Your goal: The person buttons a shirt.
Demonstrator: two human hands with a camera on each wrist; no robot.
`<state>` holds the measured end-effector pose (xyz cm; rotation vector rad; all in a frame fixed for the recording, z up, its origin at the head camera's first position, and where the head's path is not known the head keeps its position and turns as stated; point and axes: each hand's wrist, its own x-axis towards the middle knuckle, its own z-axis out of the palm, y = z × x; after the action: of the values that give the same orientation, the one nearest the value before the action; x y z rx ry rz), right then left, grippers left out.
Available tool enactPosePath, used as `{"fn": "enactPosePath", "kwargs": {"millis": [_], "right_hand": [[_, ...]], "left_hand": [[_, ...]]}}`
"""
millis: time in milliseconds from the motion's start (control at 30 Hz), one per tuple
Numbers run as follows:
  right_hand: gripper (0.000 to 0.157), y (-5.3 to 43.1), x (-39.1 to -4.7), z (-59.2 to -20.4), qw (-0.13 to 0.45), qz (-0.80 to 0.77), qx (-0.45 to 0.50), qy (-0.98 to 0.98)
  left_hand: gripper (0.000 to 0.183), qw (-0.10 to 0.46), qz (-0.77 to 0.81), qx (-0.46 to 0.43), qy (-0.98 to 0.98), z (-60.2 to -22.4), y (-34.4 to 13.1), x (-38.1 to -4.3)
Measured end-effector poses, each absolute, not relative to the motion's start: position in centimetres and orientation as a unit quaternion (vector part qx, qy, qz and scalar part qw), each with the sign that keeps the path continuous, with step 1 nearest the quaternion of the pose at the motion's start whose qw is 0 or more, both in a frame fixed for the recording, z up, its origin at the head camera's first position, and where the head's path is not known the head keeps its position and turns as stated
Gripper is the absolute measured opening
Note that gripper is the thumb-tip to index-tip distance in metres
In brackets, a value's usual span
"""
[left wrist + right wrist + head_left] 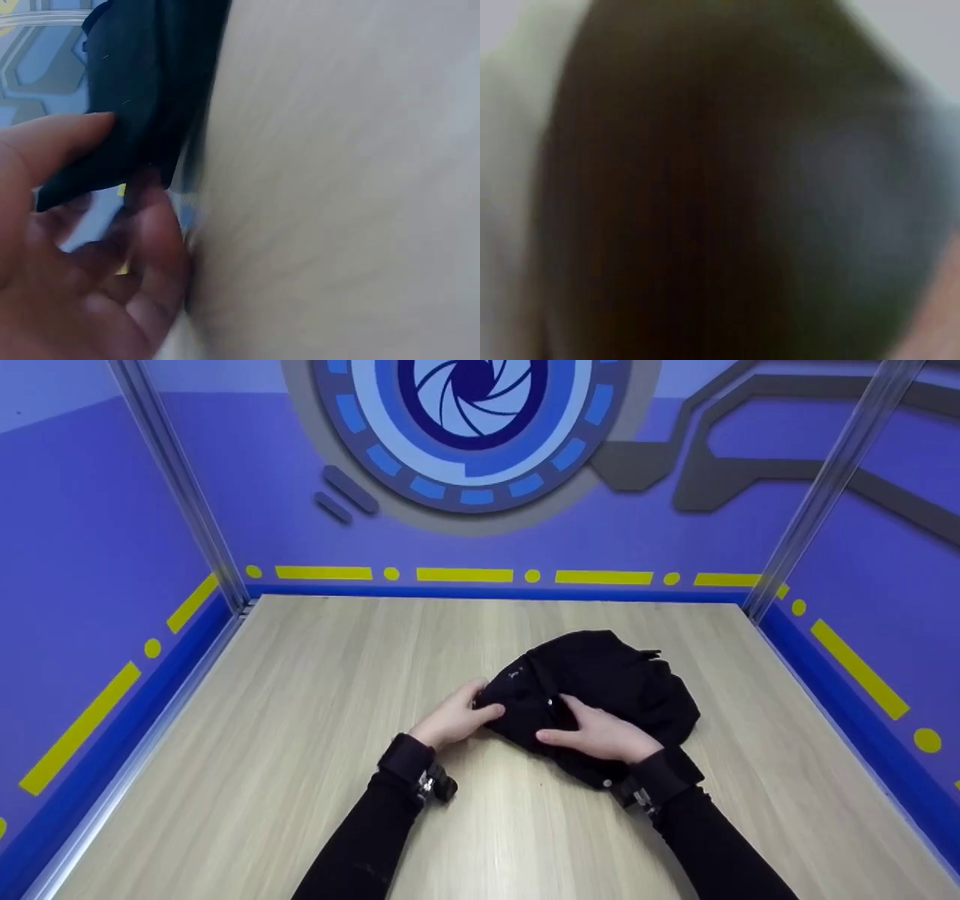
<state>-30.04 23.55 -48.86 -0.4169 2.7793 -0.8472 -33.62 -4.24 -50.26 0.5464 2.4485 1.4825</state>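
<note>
A piece of black cloth [600, 667], folded and bunched with a few small pale snaps or buttons, lies on the wooden table. At its left corner my left hand [454, 715] pinches the edge, thumb on top. The left wrist view shows that hand [97, 247] close up, thumb against the dark cloth [150, 82] and fingers curled below. Over the near side of the cloth my right hand [604, 733] grips a fold, its fingertips hidden in the fabric and its thumb stretched to the left. Blurred dark cloth [705, 187] fills most of the right wrist view.
The light wooden table [315, 675] is bordered by blue-purple panels [480, 544] with yellow dashes at the back and both sides. Metal posts [184, 484] rise at the back corners. Both wrists wear black bands with small devices [426, 780].
</note>
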Motion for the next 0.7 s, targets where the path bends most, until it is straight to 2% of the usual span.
{"fn": "enactPosePath", "kwargs": {"millis": [33,133,167,267,333,467,567,700], "right_hand": [[0.097,23.3,-30.0,-48.9,0.102,-0.302,-0.147,0.936],[0.090,22.0,-29.8,-49.0,0.103,-0.347,-0.152,0.920],[0.089,21.5,-29.7,-49.0,0.104,-0.361,-0.147,0.915],[0.092,20.0,-29.2,-48.8,0.120,-0.400,-0.122,0.900],[0.087,18.9,-28.9,-48.6,0.139,-0.431,-0.125,0.883],[0.061,17.5,-28.7,-47.5,0.197,-0.486,-0.172,0.834],[0.051,17.6,-28.7,-46.1,0.227,-0.492,-0.206,0.815],[0.034,18.9,-29.5,-44.0,0.228,-0.477,-0.243,0.813]], "left_hand": [[0.049,0.105,0.515,0.176,0.832,-50.1,-4.2,-33.6],[0.058,0.079,0.566,0.168,0.803,-49.3,-4.0,-33.7],[0.056,0.069,0.586,0.172,0.789,-49.0,-3.9,-33.7],[0.033,0.044,0.649,0.215,0.728,-47.8,-3.5,-34.0],[0.027,0.032,0.675,0.240,0.697,-47.0,-3.4,-34.2],[0.025,0.027,0.687,0.279,0.671,-44.9,-3.4,-34.1],[0.025,0.021,0.668,0.306,0.678,-42.6,-3.6,-33.2],[0.023,0.007,0.657,0.331,0.677,-39.9,-4.0,-32.0]]}}
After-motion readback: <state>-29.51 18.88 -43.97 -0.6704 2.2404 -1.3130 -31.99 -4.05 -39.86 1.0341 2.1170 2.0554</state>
